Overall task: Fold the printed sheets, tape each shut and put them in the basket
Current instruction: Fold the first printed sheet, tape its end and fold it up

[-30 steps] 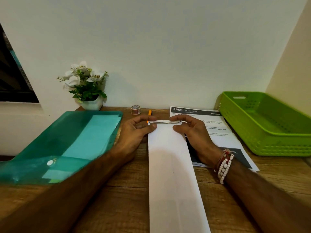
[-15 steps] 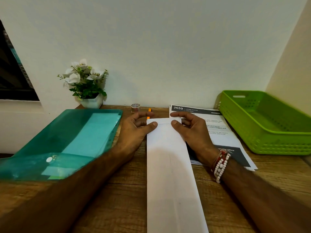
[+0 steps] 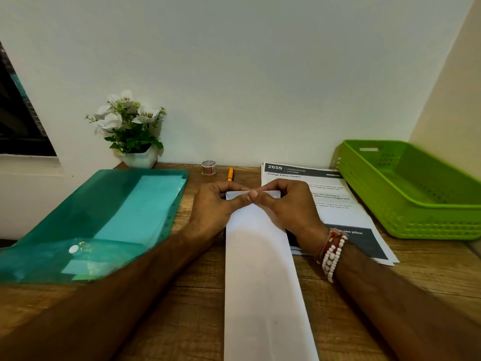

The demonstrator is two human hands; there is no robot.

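sheet (image 3: 260, 269): folded into a long strip, mid counter (image 3: 192, 308), runs to near edge
left grip (image 3: 216, 204): pinching sheet's far end
right grip (image 3: 286, 204): pinching same end
basket (image 3: 429, 225): far right corner
stack (image 3: 335, 212): between sheet and basket

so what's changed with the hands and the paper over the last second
Both hands slid inward along the far end of the folded sheet: the left hand and right hand were at its corners, and now their thumbs meet at the middle, pinching that edge. The sheet itself has not shifted on the table. The tape roll, pen, printed stack, green basket and teal folder stayed put.
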